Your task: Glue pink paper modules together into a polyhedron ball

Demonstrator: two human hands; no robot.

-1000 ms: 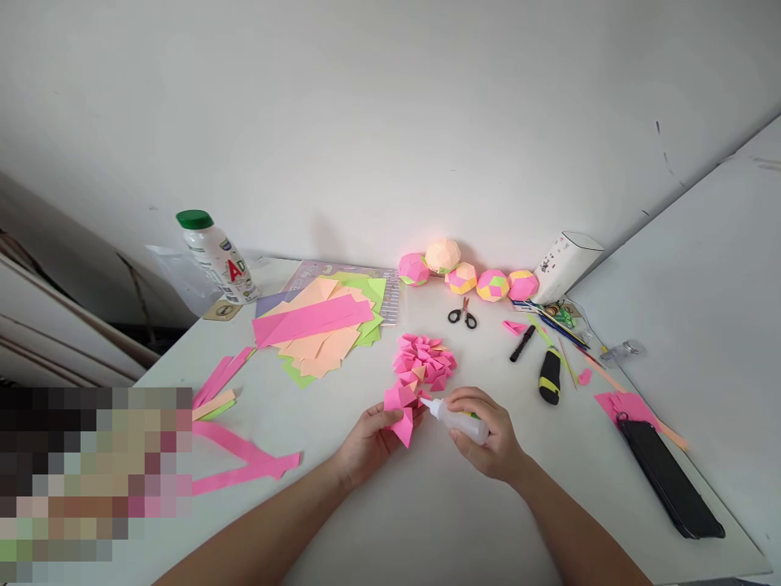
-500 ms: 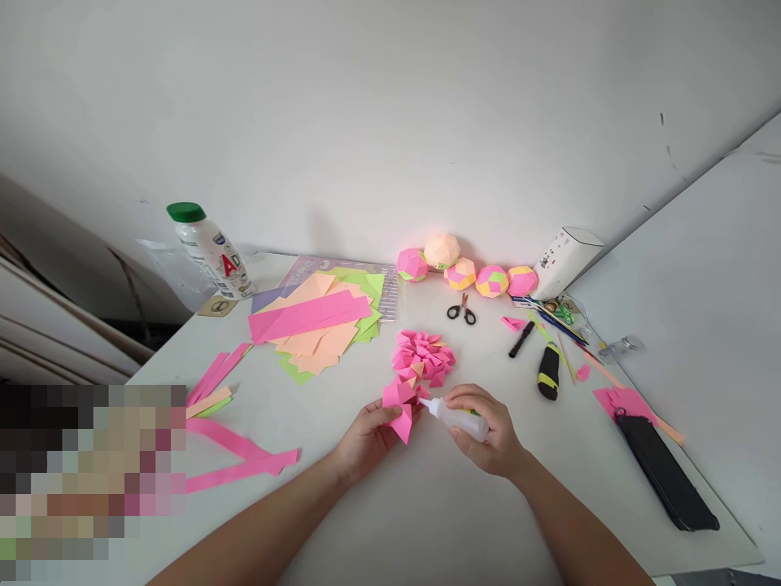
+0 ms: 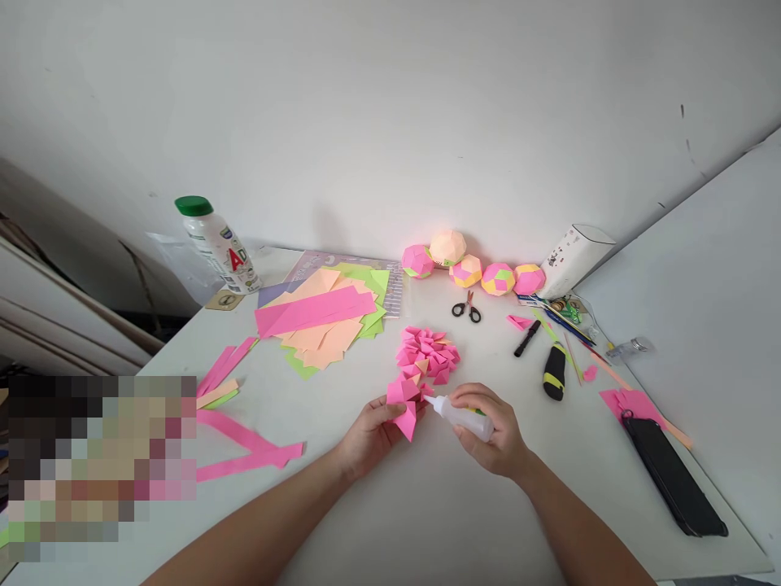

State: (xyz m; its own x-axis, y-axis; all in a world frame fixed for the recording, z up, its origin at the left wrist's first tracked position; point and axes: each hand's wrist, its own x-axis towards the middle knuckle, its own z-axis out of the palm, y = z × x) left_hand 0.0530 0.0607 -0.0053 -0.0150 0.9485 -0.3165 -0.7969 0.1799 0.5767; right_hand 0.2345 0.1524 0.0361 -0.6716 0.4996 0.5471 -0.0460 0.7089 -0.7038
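Note:
My left hand (image 3: pixel 373 439) is closed on a folded pink paper piece (image 3: pixel 403 407), pinching it between thumb and fingers. My right hand (image 3: pixel 497 431) grips a translucent white glue bottle (image 3: pixel 462 418) tilted on its side. The bottle's nozzle points left and meets, or nearly meets, the right side of the paper piece; exact contact is too small to tell. Just beyond the held piece is a pile of folded pink paper units (image 3: pixel 430 354), with a peach-coloured one among them. The fingers beneath the paper are partly hidden.
Pink, peach and green paper sheets (image 3: pixel 329 334) lie at the back left, near a white bottle with a green cap (image 3: pixel 220 244). Paper balls (image 3: pixel 497 278) line the wall. Scissors (image 3: pixel 467 308), a black-and-yellow cutter (image 3: pixel 555 373) and a black case (image 3: pixel 674 480) lie rightward. Pink strips (image 3: pixel 250 460) lie left.
The whole view has shifted slightly, so things appear a little further right. Both hands keep their holds, and the nozzle stays beside the pink paper.

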